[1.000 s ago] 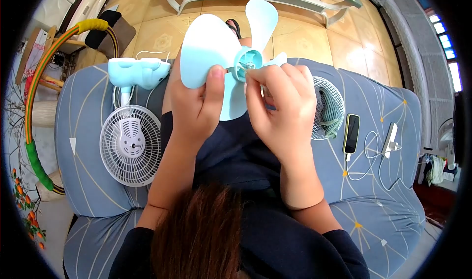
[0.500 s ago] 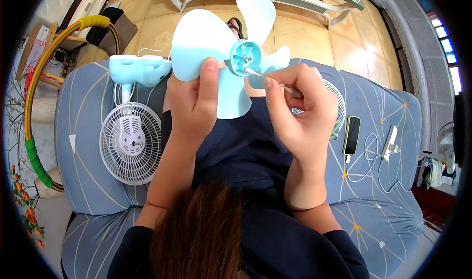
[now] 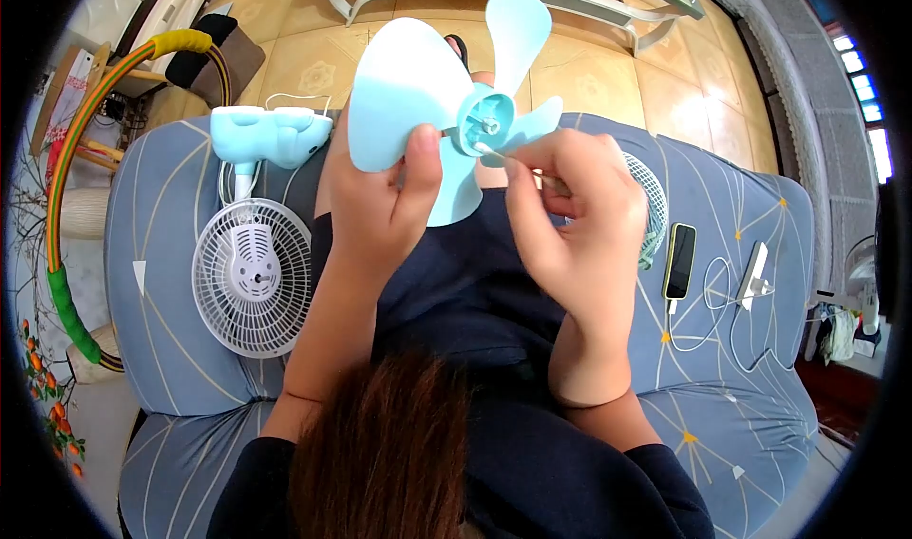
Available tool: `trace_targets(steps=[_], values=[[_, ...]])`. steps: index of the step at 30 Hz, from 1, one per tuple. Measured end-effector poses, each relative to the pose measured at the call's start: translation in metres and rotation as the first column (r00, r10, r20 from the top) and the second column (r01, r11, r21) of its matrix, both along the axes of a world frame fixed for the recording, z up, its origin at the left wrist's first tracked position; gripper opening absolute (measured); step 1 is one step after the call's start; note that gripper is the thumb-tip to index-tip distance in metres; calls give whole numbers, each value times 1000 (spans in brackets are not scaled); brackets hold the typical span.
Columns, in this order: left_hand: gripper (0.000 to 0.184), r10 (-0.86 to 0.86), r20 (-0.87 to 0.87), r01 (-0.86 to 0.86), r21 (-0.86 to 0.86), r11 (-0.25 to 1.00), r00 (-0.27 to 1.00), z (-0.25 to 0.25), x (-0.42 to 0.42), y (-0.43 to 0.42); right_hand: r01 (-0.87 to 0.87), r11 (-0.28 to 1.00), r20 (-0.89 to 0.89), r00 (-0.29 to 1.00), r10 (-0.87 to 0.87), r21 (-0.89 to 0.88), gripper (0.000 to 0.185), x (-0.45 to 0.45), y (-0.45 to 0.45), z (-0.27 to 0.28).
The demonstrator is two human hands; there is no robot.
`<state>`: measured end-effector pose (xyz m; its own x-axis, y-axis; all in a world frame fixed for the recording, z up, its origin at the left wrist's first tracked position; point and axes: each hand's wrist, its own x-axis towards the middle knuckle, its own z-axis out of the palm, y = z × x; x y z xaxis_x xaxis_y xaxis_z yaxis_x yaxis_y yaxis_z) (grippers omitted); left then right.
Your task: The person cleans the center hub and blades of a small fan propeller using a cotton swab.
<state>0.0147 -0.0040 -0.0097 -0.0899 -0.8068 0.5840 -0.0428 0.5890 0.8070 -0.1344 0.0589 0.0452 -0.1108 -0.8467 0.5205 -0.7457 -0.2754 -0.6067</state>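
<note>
1. risk: blue fan rotor (image 3: 404, 93) could twist or drop if the one-sided pinch slips while the swab pushes off-centre.
2. risk: thin cotton swab (image 3: 490, 152) could bend or shed fluff if its tip snags on ribs inside the hub (image 3: 486, 121).
3. pointing: hub's open side faces up at the wearer, exact tilt unclear. blades fan out around it, no single long axis; spin axis runs roughly toward the head.
4. left hand (image 3: 375, 202): closed on the left blade near the hub, thumb on top, fingers mostly hidden beneath.
5. right hand (image 3: 594, 211): fingertips pinching the swab, tip at the hub's near rim.
6. rotor location: held up in front of the lap (image 3: 465, 283), between the hands.
</note>
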Motion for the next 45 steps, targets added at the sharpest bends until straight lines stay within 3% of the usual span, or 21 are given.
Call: trace_targets(steps=[4,7,11,14,17,20,26,27,32,34,36,39,42,44,45], values=[[21,-3,106,-8,104,995,994,4,11,4,21,1000,119,993,-22,10,7,-4,5,4],[24,-42,28,43,-20,999,999,6,7,2,5,1000,148,989,-5,1,7,-3,4,3],[24,-109,-25,105,-123,987,994,12,-1,-2,-12,1000,81,997,13,-18,8,1,0,-2],[26,-94,60,102,-146,984,994,11,4,-1,-16,998,-41,999,13,-61,9,3,-3,-6],[27,-77,75,82,-77,994,994,12,5,4,-35,998,-43,999,33,-51,9,4,-3,-5],[28,-129,-41,124,-110,986,991,7,-1,1,-33,999,-30,999,33,-10,9,1,-1,-2],[30,-128,39,130,-68,989,991,8,6,1,6,999,53,999,-9,50,7,-3,9,8],[30,-152,-1,152,-12,988,988,11,6,4,6,998,77,997,-11,58,7,-3,10,9],[33,-246,-192,235,-78,969,950,-6,0,-10,-25,1000,152,988,24,9,11,1,7,7],[34,-256,-324,299,87,950,911,-2,-2,1,-42,999,121,992,44,-15,10,2,6,6],[35,-272,-334,311,68,948,902,-1,-5,1,-68,998,46,997,68,4,6,0,6,7],[36,-285,-297,320,75,944,911,-1,-4,2,-114,994,163,980,111,6,5,3,6,3],[36,-301,-236,275,-135,952,924,-13,-6,-15,-144,986,373,922,101,89,5,5,9,3],[35,-286,-281,259,-130,957,916,-17,-6,-15,-141,981,448,892,66,136,7,4,12,10],[35,-259,-342,271,-15,963,903,-3,-8,-5,-135,979,468,883,47,156,9,3,13,14]])
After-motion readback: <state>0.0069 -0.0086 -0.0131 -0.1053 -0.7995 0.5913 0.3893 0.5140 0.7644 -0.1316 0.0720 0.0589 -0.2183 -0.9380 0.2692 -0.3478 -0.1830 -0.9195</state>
